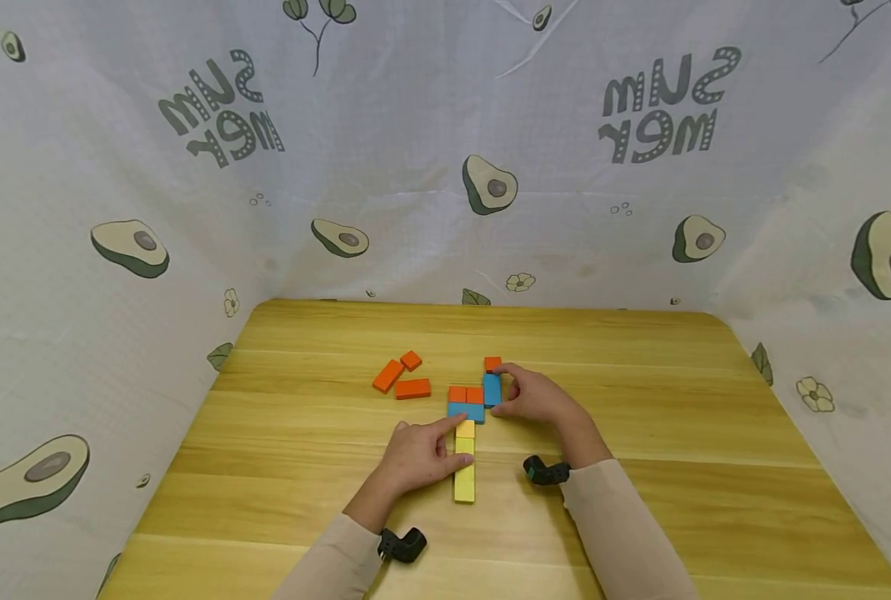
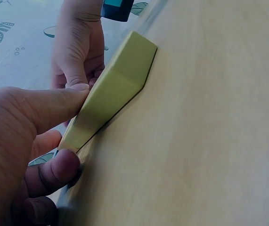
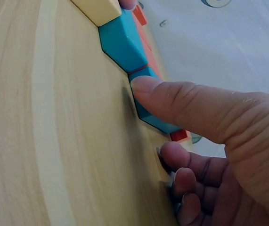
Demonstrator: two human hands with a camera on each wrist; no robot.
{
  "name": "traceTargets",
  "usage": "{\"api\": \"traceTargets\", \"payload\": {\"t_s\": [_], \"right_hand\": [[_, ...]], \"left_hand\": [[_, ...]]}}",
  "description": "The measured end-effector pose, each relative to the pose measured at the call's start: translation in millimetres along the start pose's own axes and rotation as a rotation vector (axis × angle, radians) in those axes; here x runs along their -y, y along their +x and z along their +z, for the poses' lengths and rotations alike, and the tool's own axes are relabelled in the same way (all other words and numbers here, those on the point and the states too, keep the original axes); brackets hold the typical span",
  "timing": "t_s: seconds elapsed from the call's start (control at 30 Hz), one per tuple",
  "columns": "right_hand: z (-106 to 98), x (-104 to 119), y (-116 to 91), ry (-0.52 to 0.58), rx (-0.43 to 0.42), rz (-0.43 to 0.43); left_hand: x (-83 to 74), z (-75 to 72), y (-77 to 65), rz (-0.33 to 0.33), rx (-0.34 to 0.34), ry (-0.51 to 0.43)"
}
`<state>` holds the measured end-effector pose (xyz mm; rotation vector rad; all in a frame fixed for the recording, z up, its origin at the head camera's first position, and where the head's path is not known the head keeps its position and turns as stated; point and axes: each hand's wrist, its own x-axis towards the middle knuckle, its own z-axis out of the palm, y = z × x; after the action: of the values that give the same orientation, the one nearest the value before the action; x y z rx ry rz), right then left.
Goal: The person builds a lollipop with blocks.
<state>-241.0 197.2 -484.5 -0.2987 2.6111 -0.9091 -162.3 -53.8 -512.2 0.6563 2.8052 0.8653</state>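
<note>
Flat coloured blocks lie joined on the table. A long yellow block (image 1: 464,483) points toward me, topped by a small yellow block (image 1: 465,430) and a crosswise blue block (image 1: 458,409). Two small orange blocks (image 1: 475,395) sit along its far side. My left hand (image 1: 413,457) rests its index fingertip at the crosswise blue block and its thumb on the long yellow block (image 2: 110,84). Between thumb and index finger, my right hand (image 1: 537,395) pinches a lengthwise blue block (image 1: 492,390) at the right. Another small orange block (image 1: 493,363) lies at its far end.
Left of the joined blocks lie loose orange ones: two longer blocks (image 1: 412,388) and a small block (image 1: 411,360). The wooden table (image 1: 302,467) ends at a patterned cloth (image 1: 407,167) behind and at both sides. Each wrist wears a black camera (image 1: 546,471).
</note>
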Motion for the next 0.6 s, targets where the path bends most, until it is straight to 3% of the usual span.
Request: {"api": "traceTargets", "payload": {"t_s": [0.27,0.6], "right_hand": [[13,-14,-4,0.073,-0.112,-0.023],[26,-13,-10,0.066,-0.262,-0.018]], "left_hand": [[0.8,0.3,0.8,-0.005,0.006,-0.003],[1.6,-0.4,1.6,-0.011,0.016,-0.012]]}}
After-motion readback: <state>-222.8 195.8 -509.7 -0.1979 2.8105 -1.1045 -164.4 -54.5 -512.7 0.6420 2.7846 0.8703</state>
